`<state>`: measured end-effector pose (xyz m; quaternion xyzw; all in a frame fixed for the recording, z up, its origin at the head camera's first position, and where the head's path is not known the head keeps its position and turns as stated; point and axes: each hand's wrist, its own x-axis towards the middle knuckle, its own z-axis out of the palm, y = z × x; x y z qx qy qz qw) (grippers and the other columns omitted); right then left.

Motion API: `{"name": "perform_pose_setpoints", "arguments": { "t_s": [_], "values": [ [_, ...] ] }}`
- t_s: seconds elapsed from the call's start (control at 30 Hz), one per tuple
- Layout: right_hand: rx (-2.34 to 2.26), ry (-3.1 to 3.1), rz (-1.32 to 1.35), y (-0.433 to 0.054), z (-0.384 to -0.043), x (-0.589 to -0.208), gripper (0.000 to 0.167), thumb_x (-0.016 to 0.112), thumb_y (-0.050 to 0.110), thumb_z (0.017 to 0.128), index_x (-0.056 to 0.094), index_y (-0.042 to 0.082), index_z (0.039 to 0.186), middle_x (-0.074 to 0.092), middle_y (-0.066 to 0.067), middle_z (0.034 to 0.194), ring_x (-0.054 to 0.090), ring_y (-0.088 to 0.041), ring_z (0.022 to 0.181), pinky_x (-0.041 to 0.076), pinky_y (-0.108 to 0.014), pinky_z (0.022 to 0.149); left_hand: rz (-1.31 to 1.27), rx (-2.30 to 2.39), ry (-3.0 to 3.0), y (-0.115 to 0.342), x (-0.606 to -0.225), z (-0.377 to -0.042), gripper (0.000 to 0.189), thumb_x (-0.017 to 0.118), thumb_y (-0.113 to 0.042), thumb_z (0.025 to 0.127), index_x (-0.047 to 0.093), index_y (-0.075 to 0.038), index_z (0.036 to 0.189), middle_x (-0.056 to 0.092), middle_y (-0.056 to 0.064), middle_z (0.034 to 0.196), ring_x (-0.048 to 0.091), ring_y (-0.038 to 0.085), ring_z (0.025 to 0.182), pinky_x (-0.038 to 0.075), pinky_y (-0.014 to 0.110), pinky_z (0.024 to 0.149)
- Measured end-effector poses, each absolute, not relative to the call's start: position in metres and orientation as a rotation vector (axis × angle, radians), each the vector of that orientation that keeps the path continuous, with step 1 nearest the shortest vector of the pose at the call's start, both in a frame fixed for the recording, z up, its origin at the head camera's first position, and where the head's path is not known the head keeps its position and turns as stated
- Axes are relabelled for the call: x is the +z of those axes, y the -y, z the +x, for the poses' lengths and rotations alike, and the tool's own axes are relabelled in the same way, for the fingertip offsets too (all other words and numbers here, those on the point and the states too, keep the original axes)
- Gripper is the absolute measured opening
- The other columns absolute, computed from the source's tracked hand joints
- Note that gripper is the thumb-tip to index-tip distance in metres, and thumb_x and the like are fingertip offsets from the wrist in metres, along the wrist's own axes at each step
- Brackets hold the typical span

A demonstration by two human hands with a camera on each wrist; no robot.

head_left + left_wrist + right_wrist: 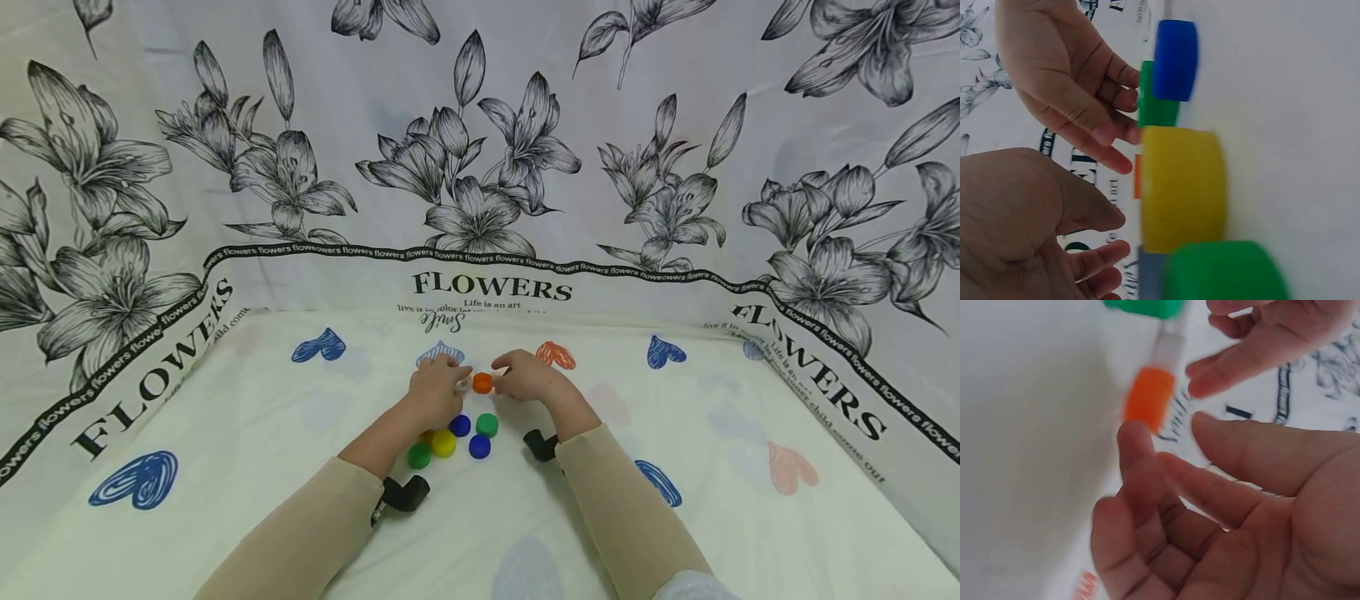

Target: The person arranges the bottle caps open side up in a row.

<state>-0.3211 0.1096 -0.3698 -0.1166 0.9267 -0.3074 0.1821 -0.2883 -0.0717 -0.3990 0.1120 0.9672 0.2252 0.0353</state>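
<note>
An orange bottle cap [482, 383] stands on the cloth between my two hands, with a white cap [462, 386] just left of it. My left hand [437, 393] hovers by the white cap, fingers loosely bent and nothing visibly held. On the other side, my right hand [527, 377] has its fingers relaxed; in the right wrist view a fingertip overlaps the lower end of the orange cap [1149, 400], and contact is unclear. Nearer the body lie a yellow cap [444, 443], blue caps [480, 447] and green caps [487, 425]. Another orange cap is mostly hidden by the left wrist.
A white cloth [600, 517] printed with hearts covers the table. Behind it and along both sides rises a flower-printed curtain [480, 208]. Black wrist-worn devices [406, 494] stick out beside both sleeves.
</note>
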Motion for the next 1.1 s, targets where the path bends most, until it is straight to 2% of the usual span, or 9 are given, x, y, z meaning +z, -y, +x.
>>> {"name": "perform_pose_setpoints", "arguments": {
  "t_s": [0.1, 0.23, 0.37, 0.43, 0.57, 0.67, 0.77, 0.93, 1.1],
  "values": [
    [-0.769, -2.648, -0.376, -0.113, -0.313, -0.361, 0.026, 0.071, 0.01, 0.095, 0.068, 0.007, 0.121, 0.067, -0.007, 0.102, 0.06, -0.022, 0.086, 0.052, -0.036, 0.078, 0.37, 0.803, -2.927, 0.073, -0.391, -0.285, 0.039, 0.066, -0.01, 0.097, 0.066, -0.01, 0.136, 0.059, 0.012, 0.13, 0.051, 0.031, 0.113, 0.047, 0.045, 0.098],
    [-0.607, -2.587, -0.443, -0.112, -0.301, -0.355, 0.018, 0.079, 0.011, 0.089, 0.07, 0.011, 0.104, 0.064, -0.007, 0.089, 0.058, -0.024, 0.081, 0.051, -0.039, 0.076, 0.468, 0.885, -2.804, 0.072, -0.384, -0.278, 0.028, 0.073, -0.01, 0.095, 0.072, -0.006, 0.122, 0.068, 0.007, 0.109, 0.06, 0.023, 0.093, 0.054, 0.039, 0.087],
    [-0.487, -2.549, -0.472, -0.107, -0.294, -0.358, 0.019, 0.083, 0.014, 0.085, 0.07, 0.013, 0.099, 0.063, -0.005, 0.083, 0.057, -0.023, 0.079, 0.05, -0.039, 0.075, 0.558, 0.81, -2.757, 0.068, -0.384, -0.272, 0.025, 0.077, -0.009, 0.09, 0.075, -0.005, 0.115, 0.069, 0.004, 0.099, 0.06, 0.02, 0.085, 0.054, 0.036, 0.081],
    [-0.452, -2.546, -0.498, -0.104, -0.292, -0.362, 0.016, 0.082, 0.011, 0.084, 0.07, 0.012, 0.095, 0.06, -0.003, 0.076, 0.054, -0.021, 0.073, 0.047, -0.034, 0.07, 0.599, 0.771, -2.773, 0.065, -0.386, -0.27, 0.022, 0.079, -0.007, 0.088, 0.076, -0.004, 0.11, 0.069, 0.004, 0.095, 0.059, 0.02, 0.082, 0.053, 0.036, 0.078],
    [-0.419, -2.558, -0.538, -0.098, -0.29, -0.366, 0.015, 0.08, 0.002, 0.081, 0.066, 0.008, 0.08, 0.049, 0.0, 0.063, 0.044, -0.016, 0.06, 0.034, -0.029, 0.057, 0.695, 0.731, -2.819, 0.058, -0.39, -0.267, 0.013, 0.076, 0.002, 0.083, 0.076, -0.005, 0.094, 0.067, 0.002, 0.081, 0.055, 0.02, 0.072, 0.049, 0.033, 0.068],
    [-0.384, -2.598, -0.529, -0.097, -0.288, -0.366, 0.018, 0.08, 0.003, 0.08, 0.064, 0.009, 0.074, 0.048, 0.001, 0.062, 0.044, -0.015, 0.059, 0.033, -0.029, 0.057, 0.753, 0.72, -2.839, 0.054, -0.39, -0.266, 0.012, 0.074, 0.005, 0.081, 0.075, -0.007, 0.083, 0.064, 0.0, 0.071, 0.052, 0.02, 0.066, 0.044, 0.032, 0.062],
    [-0.394, -2.6, -0.522, -0.1, -0.288, -0.364, 0.015, 0.082, 0.007, 0.082, 0.068, 0.01, 0.08, 0.054, 0.002, 0.067, 0.048, -0.015, 0.064, 0.038, -0.028, 0.061, 0.751, 0.768, -2.827, 0.055, -0.389, -0.267, 0.008, 0.076, 0.001, 0.084, 0.077, -0.006, 0.087, 0.066, -0.001, 0.075, 0.053, 0.019, 0.07, 0.046, 0.032, 0.066],
    [-0.541, -2.569, -0.553, -0.113, -0.291, -0.361, 0.01, 0.081, 0.007, 0.086, 0.073, 0.007, 0.093, 0.063, -0.002, 0.073, 0.054, -0.016, 0.068, 0.043, -0.029, 0.064, 0.62, 1.007, -2.733, 0.06, -0.391, -0.273, 0.011, 0.077, -0.004, 0.089, 0.076, -0.005, 0.1, 0.07, 0.001, 0.092, 0.061, 0.018, 0.082, 0.054, 0.035, 0.08],
    [-0.693, -2.559, -0.619, -0.128, -0.301, -0.353, 0.006, 0.076, 0.008, 0.091, 0.077, 0.004, 0.095, 0.068, -0.007, 0.074, 0.056, -0.016, 0.066, 0.045, -0.028, 0.063, 0.37, 1.279, -2.665, 0.057, -0.384, -0.28, 0.008, 0.078, -0.011, 0.091, 0.074, -0.007, 0.097, 0.069, 0.001, 0.094, 0.062, 0.021, 0.087, 0.053, 0.04, 0.087]
  ]
}}
